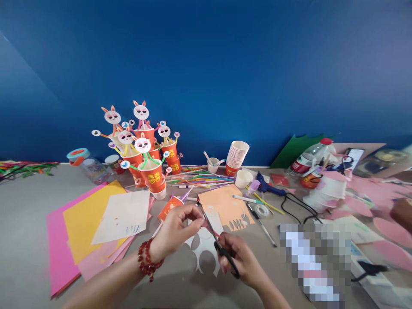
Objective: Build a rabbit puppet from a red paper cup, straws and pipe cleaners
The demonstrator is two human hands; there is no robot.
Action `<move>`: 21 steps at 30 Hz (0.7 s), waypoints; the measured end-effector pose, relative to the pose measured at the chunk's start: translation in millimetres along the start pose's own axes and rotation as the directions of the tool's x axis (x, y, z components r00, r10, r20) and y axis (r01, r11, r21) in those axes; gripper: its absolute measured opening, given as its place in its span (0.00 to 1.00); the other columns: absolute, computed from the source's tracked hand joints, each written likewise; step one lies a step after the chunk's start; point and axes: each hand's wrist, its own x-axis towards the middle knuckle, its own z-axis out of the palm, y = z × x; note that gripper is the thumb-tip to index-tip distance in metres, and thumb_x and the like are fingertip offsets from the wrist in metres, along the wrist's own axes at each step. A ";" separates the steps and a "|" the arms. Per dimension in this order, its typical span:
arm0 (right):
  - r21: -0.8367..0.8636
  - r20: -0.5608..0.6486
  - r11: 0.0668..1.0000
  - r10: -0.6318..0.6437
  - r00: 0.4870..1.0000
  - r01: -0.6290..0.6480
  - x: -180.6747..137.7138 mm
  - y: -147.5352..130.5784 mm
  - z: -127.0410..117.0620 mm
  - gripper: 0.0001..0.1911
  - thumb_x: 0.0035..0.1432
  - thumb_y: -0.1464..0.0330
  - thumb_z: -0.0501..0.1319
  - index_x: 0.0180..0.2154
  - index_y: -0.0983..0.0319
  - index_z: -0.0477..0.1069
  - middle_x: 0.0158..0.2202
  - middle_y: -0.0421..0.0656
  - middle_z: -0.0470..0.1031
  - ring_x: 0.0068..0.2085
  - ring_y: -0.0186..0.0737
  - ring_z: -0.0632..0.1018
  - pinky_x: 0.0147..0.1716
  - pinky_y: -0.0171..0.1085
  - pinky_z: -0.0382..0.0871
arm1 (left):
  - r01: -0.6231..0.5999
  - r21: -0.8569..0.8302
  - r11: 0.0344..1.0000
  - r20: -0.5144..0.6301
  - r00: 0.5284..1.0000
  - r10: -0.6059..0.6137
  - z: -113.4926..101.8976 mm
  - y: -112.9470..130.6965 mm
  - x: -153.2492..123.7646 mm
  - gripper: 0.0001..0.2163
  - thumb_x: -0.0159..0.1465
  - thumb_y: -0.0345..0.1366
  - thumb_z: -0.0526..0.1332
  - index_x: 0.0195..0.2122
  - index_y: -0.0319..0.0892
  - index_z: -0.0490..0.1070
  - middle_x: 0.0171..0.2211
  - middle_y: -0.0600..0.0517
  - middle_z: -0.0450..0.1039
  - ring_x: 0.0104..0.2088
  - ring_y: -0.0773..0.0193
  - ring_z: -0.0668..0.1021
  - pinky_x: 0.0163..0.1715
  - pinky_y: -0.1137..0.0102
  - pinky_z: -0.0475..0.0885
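Note:
Scissors with dark handles are in my right hand, its fingers closed around the handles. Their blades point up and away, toward my left fingertips. My left hand, with a red bead bracelet on its wrist, is closed in a pinch by the blades. What it pinches is too small to make out. Below both hands lies a white sheet with round holes cut from it. An orange sheet with a notched edge lies just beyond. A red paper cup lies tipped beside my left hand.
Red cups with rabbit-faced paper figures stand back left. Coloured sheets lie left. Behind are pens, stacked cups and a blue glue gun. A bottle stands right, near another person's hand.

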 end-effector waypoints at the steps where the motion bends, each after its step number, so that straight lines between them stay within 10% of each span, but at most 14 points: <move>1: -0.001 -0.002 1.000 0.003 1.000 -0.003 -0.1 0.0 0.1 0.25 0.43 0.51 0.70 0.25 0.60 0.60 0.19 0.34 0.67 0.18 0.28 0.67 0.19 0.29 0.63 | -0.002 0.004 1.000 0.001 1.000 0.002 -0.2 0.0 -0.1 0.05 0.63 0.32 0.60 0.29 0.39 0.71 0.28 0.52 0.74 0.31 0.65 0.74 0.33 0.72 0.68; 21: 0.017 -0.006 1.000 0.017 1.000 -0.017 -2.0 1.4 1.9 0.19 0.44 0.58 0.68 0.25 0.59 0.59 0.19 0.33 0.67 0.18 0.28 0.67 0.19 0.29 0.63 | 0.005 0.003 1.000 -0.002 1.000 -0.005 0.3 -2.7 -1.8 0.06 0.63 0.32 0.60 0.30 0.39 0.72 0.28 0.52 0.75 0.30 0.65 0.74 0.33 0.72 0.68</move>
